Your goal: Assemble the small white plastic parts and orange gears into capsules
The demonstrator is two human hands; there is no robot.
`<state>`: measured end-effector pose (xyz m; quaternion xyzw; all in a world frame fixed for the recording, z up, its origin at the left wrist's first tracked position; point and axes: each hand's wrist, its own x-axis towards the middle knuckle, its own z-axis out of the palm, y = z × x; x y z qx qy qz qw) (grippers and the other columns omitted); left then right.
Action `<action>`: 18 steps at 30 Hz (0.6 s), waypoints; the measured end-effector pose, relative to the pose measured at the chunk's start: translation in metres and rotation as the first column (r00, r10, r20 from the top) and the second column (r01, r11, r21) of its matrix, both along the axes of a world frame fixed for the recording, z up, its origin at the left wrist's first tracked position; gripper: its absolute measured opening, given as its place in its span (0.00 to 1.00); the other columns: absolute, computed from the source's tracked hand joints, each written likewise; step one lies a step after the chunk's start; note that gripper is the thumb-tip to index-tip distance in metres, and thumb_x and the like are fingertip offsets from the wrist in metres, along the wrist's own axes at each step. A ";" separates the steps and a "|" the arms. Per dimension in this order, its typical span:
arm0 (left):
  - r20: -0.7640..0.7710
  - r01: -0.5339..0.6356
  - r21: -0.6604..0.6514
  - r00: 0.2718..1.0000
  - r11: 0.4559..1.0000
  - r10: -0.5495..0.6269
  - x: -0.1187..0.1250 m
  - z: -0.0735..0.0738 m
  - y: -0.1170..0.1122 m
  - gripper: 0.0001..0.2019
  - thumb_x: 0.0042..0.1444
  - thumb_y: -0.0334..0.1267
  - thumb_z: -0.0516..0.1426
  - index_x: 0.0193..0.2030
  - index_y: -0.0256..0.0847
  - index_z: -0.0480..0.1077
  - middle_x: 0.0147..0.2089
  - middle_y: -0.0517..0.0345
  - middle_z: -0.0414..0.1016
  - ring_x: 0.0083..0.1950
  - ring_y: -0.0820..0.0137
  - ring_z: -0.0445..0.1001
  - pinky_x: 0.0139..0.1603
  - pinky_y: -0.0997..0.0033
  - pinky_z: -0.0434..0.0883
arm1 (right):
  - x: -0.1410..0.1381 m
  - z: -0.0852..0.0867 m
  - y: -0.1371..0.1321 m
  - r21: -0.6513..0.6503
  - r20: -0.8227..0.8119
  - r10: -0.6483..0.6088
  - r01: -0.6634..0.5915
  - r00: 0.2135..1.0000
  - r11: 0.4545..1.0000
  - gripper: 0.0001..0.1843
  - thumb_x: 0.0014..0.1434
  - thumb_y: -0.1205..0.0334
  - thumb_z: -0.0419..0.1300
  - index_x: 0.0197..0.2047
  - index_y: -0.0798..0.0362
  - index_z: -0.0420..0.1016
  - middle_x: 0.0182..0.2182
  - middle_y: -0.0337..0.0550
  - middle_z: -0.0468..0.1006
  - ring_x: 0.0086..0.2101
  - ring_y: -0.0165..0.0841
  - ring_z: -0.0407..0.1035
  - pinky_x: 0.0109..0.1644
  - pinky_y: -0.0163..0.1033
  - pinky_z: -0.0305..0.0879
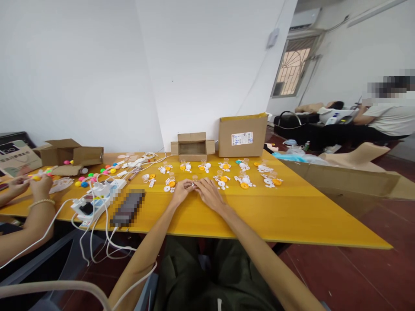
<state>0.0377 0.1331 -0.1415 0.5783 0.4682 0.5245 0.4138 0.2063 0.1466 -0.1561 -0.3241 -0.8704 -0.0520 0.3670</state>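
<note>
My left hand (181,191) and my right hand (209,193) meet on the yellow table (292,216), fingertips pinched together on a small white plastic part (193,185). Just beyond them lie two rows of small groups of white, orange and clear plastic parts (223,179), each group apart from the others. The nearest groups lie left (169,185) and right (221,183) of my fingers.
Open small cardboard box (192,149) and a taller box (242,136) stand at the wall. A power strip (97,199) with white cables and a dark phone (128,208) lie left. A co-worker's hands (30,186) work among coloured balls (94,175). Another person sits far right.
</note>
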 end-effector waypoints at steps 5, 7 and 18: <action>0.006 0.031 -0.007 1.000 1.000 -0.031 -0.001 0.001 -0.001 0.15 0.44 0.41 0.70 0.39 0.38 0.78 0.38 0.51 0.84 0.45 0.59 0.83 0.53 0.58 0.77 | 0.002 -0.002 -0.001 -0.012 -0.043 0.038 -0.039 0.998 0.999 0.12 0.66 0.67 0.55 0.49 0.48 0.76 0.39 0.47 0.78 0.42 0.40 0.68 0.46 0.45 0.67; 0.016 0.040 -0.018 0.999 0.999 -0.040 -0.001 0.001 -0.001 0.16 0.44 0.42 0.71 0.38 0.38 0.78 0.38 0.50 0.85 0.44 0.59 0.83 0.52 0.59 0.78 | 0.001 -0.002 -0.001 -0.025 -0.052 0.046 -0.047 0.998 0.999 0.11 0.66 0.68 0.56 0.48 0.49 0.76 0.38 0.46 0.79 0.41 0.40 0.69 0.46 0.44 0.68; 0.088 0.076 -0.099 0.994 0.992 -0.068 0.003 -0.001 -0.003 0.18 0.43 0.49 0.71 0.34 0.37 0.77 0.33 0.52 0.84 0.36 0.64 0.83 0.47 0.61 0.80 | 0.003 -0.005 0.000 -0.137 -0.161 0.049 -0.071 0.986 0.988 0.11 0.65 0.69 0.56 0.43 0.47 0.77 0.38 0.45 0.80 0.42 0.38 0.71 0.46 0.42 0.69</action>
